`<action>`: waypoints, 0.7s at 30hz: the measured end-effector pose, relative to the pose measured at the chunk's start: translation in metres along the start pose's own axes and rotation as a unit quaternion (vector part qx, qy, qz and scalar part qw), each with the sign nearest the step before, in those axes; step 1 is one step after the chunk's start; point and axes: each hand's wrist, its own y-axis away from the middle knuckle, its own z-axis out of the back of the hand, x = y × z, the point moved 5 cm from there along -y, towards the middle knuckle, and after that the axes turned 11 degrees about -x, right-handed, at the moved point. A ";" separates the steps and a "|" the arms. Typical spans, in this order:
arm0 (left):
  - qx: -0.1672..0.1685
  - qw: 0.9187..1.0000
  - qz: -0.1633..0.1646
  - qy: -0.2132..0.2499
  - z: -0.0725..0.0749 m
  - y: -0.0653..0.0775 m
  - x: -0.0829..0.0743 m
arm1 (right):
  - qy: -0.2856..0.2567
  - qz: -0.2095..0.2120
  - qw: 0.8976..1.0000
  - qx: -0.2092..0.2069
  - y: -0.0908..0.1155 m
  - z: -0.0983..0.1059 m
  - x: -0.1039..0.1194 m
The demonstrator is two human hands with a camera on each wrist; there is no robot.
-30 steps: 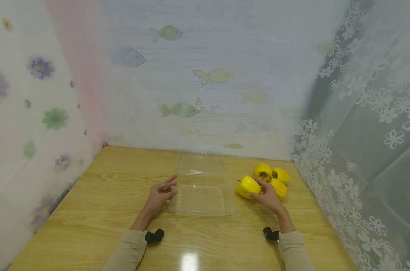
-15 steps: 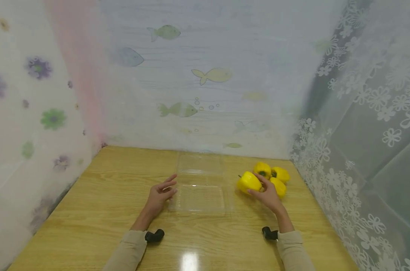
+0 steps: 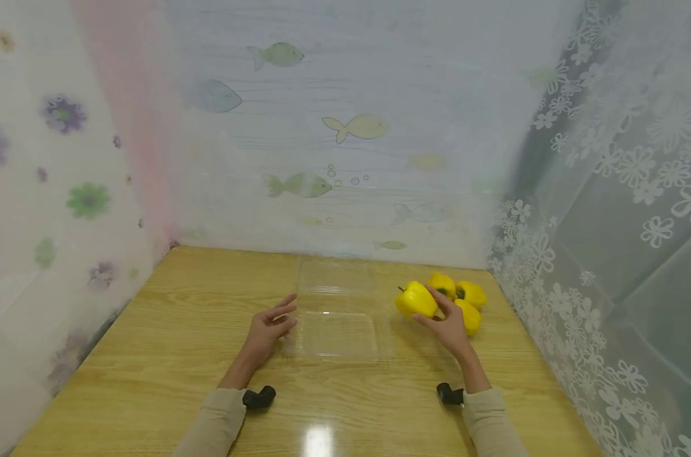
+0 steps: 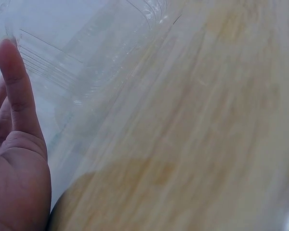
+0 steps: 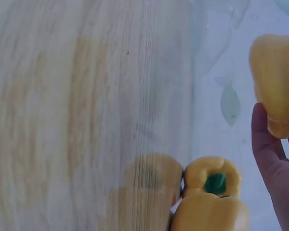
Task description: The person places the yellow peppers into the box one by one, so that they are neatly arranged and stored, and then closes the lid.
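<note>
A yellow bell pepper (image 3: 416, 301) with a green stem is gripped between the thumb and fingers of my right hand (image 3: 451, 329), raised above the table to the right of a clear plastic container. The right wrist view shows the same bell pepper (image 5: 275, 79) at its right edge, partly cut off. The hinged container (image 3: 338, 337) lies unfolded, its lid (image 3: 336, 278) toward the wall. At its left side is my left hand (image 3: 267, 331), fingers loosely extended. In the left wrist view a fingertip (image 4: 10, 50) overlaps the container's ridged edge (image 4: 48, 65); contact is unclear.
Several more yellow bell peppers (image 3: 468, 315) sit clustered behind and right of my right hand. A wooden table (image 3: 208, 304) carries everything. A fish-print curtain (image 3: 357, 190) closes the back, and a flowered sheer curtain (image 3: 603, 266) hangs along the right.
My right hand has lifted the held bell pepper upward, then shifted it slightly left, away from the cluster. My left hand and the container stay nearly in place.
</note>
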 end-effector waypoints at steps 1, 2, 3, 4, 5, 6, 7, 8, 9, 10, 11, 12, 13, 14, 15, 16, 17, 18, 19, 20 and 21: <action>0.000 1.000 0.001 0.002 0.000 0.000 0.000 | -0.009 0.002 1.000 -0.003 0.000 -0.001 0.001; 0.001 1.000 0.001 0.003 0.001 -0.001 0.001 | -0.016 0.007 1.000 -0.002 0.001 -0.002 0.002; 0.001 1.000 0.002 0.004 0.001 -0.001 0.002 | -0.023 0.009 1.000 -0.002 0.001 -0.003 0.004; 0.000 1.000 0.005 0.006 0.001 -0.001 0.001 | -0.030 0.012 0.999 0.001 0.002 -0.004 0.005; 0.000 1.000 0.007 0.007 0.001 -0.001 0.001 | -0.036 0.014 0.999 0.003 0.003 -0.005 0.006; 0.001 1.000 0.008 0.008 0.001 -0.001 0.002 | -0.043 0.016 0.999 0.006 0.004 -0.005 0.007; 0.002 1.000 0.010 0.007 0.001 -0.001 0.002 | -0.050 0.018 0.999 0.009 0.005 -0.006 0.008; 0.002 1.000 0.011 0.007 0.001 0.000 0.002 | -0.052 0.021 0.998 0.012 0.006 -0.008 0.009; 0.001 1.000 0.014 0.006 0.001 0.000 0.002 | -0.055 0.024 0.998 0.014 0.007 -0.009 0.009; 0.001 1.000 0.015 0.006 0.001 0.000 0.001 | -0.058 0.027 0.998 0.017 0.007 -0.010 0.009; 0.000 1.000 0.016 0.005 0.001 0.001 0.001 | -0.061 0.030 0.997 0.019 0.008 -0.011 0.010; 0.000 1.000 0.016 0.004 0.001 0.001 0.001 | -0.063 0.033 0.997 0.022 0.008 -0.012 0.011; 0.001 1.000 0.016 0.003 0.000 0.001 0.001 | -0.066 0.037 0.997 0.024 0.008 -0.013 0.012; 0.001 1.000 0.016 0.003 0.000 0.001 0.001 | -0.068 0.039 0.997 0.027 0.008 -0.014 0.012; 0.003 1.000 0.015 0.002 0.000 0.000 0.001 | -0.072 0.041 0.996 0.030 0.007 -0.015 0.013; 0.006 1.000 0.015 0.003 0.000 0.000 0.002 | -0.077 0.042 0.996 0.034 0.007 -0.015 0.014; 0.008 1.000 0.015 0.003 -0.001 0.000 0.002 | -0.082 0.043 0.995 0.039 0.007 -0.016 0.015; 0.010 1.000 0.016 0.006 -0.001 0.000 0.002 | -0.086 0.043 0.994 0.045 0.007 -0.017 0.017; 0.012 1.000 0.016 0.006 -0.001 0.000 0.003 | -0.090 0.042 0.994 0.053 0.007 -0.018 0.018; 0.013 1.000 0.018 0.009 -0.001 0.000 0.003 | -0.092 0.040 0.993 0.061 0.007 -0.018 0.019; 0.013 1.000 0.019 0.010 -0.002 0.000 0.003 | -0.092 0.039 0.993 0.067 0.007 -0.019 0.020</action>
